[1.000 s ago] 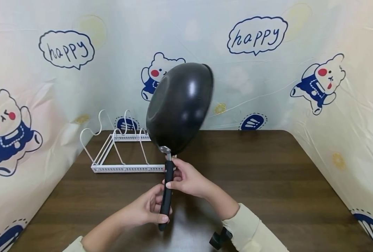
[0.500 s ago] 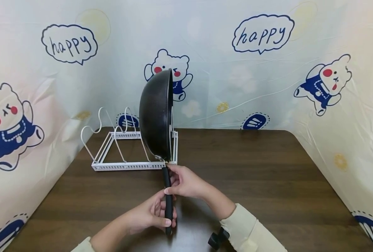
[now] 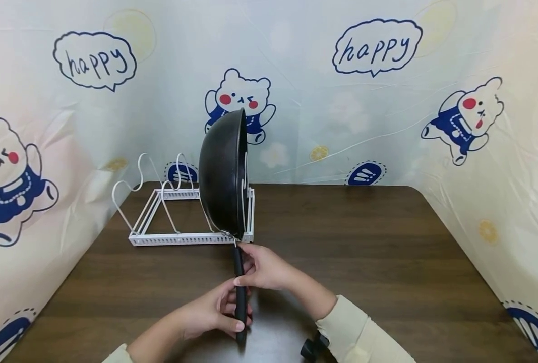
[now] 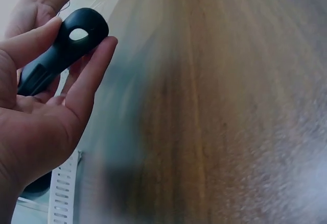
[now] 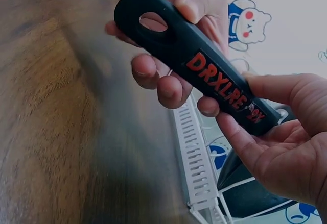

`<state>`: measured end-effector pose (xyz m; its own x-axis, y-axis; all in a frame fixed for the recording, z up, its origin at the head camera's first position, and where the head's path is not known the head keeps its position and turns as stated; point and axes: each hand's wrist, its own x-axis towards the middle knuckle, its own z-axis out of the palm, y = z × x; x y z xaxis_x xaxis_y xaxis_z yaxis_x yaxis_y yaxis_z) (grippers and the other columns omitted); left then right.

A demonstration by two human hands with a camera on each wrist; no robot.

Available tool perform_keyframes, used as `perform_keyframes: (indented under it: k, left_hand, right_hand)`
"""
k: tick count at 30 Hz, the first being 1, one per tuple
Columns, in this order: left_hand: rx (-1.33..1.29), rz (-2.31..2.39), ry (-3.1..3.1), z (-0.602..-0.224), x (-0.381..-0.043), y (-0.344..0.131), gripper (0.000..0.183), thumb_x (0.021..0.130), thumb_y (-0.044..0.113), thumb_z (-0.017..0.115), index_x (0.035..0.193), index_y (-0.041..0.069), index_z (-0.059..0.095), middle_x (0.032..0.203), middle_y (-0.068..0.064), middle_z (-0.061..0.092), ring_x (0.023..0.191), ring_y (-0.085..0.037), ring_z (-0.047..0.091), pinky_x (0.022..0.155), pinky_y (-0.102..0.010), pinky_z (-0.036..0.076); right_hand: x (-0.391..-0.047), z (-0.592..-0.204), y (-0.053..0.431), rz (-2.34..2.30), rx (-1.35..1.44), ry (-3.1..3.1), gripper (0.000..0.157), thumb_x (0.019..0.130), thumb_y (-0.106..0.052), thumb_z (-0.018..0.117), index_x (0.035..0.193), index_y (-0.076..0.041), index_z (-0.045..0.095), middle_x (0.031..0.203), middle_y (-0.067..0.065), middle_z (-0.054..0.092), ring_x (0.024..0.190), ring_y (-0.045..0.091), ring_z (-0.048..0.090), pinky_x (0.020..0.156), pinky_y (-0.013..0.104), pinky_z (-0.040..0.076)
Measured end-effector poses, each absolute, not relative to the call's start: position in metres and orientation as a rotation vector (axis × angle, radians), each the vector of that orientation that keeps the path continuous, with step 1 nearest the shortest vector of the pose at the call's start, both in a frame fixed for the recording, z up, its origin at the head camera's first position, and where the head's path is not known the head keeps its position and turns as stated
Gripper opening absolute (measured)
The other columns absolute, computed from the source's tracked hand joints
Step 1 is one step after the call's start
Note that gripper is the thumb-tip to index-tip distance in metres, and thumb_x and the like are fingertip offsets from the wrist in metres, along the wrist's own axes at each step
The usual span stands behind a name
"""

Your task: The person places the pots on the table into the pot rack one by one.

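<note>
A black wok (image 3: 221, 174) stands on edge over the right end of a white wire rack (image 3: 182, 239), its round bottom turned left and its handle toward me. My left hand (image 3: 212, 312) holds the handle near its end, thumb on one side and fingers on the other. Higher up, close to the bowl, my right hand (image 3: 264, 267) pinches the same handle. The right wrist view shows the handle (image 5: 204, 76) with red lettering and a hanging hole at its end. In the left wrist view the handle's tip (image 4: 84, 30) sits between thumb and fingers.
The rack's curved wire dividers (image 3: 169, 206) rise left of the wok. A brown wooden table (image 3: 364, 252) extends to the right. Patterned cloth (image 3: 305, 101) with bears hangs behind and at the sides. A small black object (image 3: 311, 348) shows by the right sleeve.
The wok has turned from a tilt to upright and come down over the rack's right end. Both hands have kept hold of the handle and moved slightly lower with it.
</note>
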<state>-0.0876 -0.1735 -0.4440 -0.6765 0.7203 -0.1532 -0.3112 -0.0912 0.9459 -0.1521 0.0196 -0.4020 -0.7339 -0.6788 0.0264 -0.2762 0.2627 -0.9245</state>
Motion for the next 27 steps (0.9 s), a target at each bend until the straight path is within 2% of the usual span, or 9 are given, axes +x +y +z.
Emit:
perform_keyframes:
  k: [5, 10, 19, 23, 27]
  left_hand:
    - [0.461, 1.821, 1.558, -0.443, -0.089, -0.173, 0.079, 0.083, -0.004, 0.073, 0.142, -0.009, 0.021, 0.108, -0.019, 0.058, 0.093, -0.026, 0.063, 0.07, -0.045, 0.058]
    - [0.447, 1.806, 1.611, -0.441, -0.093, -0.174, 0.079, 0.082, -0.003, 0.073, 0.143, -0.01, 0.023, 0.112, -0.023, 0.057, 0.093, -0.028, 0.062, 0.069, -0.045, 0.058]
    - [0.465, 1.76, 1.584, -0.442, -0.089, -0.192, 0.076, 0.082, -0.005, 0.071, 0.14, -0.008, 0.023, 0.109, -0.02, 0.057, 0.092, -0.029, 0.063, 0.066, -0.047, 0.058]
    - [0.49, 1.718, 1.627, -0.447, -0.09, -0.203, 0.073, 0.081, -0.005, 0.07, 0.139, -0.006, 0.026, 0.107, -0.02, 0.058, 0.09, -0.028, 0.063, 0.064, -0.046, 0.058]
    - [0.472, 1.677, 1.732, -0.452, -0.091, -0.21, 0.072, 0.078, -0.006, 0.067, 0.139, -0.003, 0.029, 0.101, -0.019, 0.058, 0.085, -0.027, 0.064, 0.06, -0.044, 0.058]
  right_hand:
    - [-0.152, -0.407, 0.022, -1.436, -0.811, 2.227, 0.074, 0.083, -0.005, 0.077, 0.146, 0.001, 0.038, 0.103, 0.012, 0.066, 0.081, 0.01, 0.066, 0.069, 0.021, 0.055]
    - [-0.151, -0.409, 0.021, -1.447, -0.788, 2.272, 0.072, 0.086, -0.008, 0.075, 0.147, -0.001, 0.037, 0.115, 0.015, 0.062, 0.083, 0.009, 0.066, 0.069, 0.021, 0.055]
    - [-0.143, -0.415, 0.009, -1.461, -0.807, 2.25, 0.075, 0.085, -0.008, 0.076, 0.147, 0.0, 0.036, 0.113, 0.013, 0.06, 0.078, 0.005, 0.066, 0.066, 0.02, 0.055]
    - [-0.14, -0.417, 0.005, -1.446, -0.821, 2.229, 0.078, 0.083, -0.007, 0.078, 0.148, -0.004, 0.034, 0.112, 0.01, 0.06, 0.077, 0.004, 0.065, 0.065, 0.02, 0.055]
    - [-0.14, -0.418, 0.006, -1.423, -0.853, 2.219, 0.078, 0.083, -0.005, 0.078, 0.147, -0.006, 0.034, 0.114, 0.013, 0.061, 0.078, 0.004, 0.065, 0.066, 0.019, 0.054]
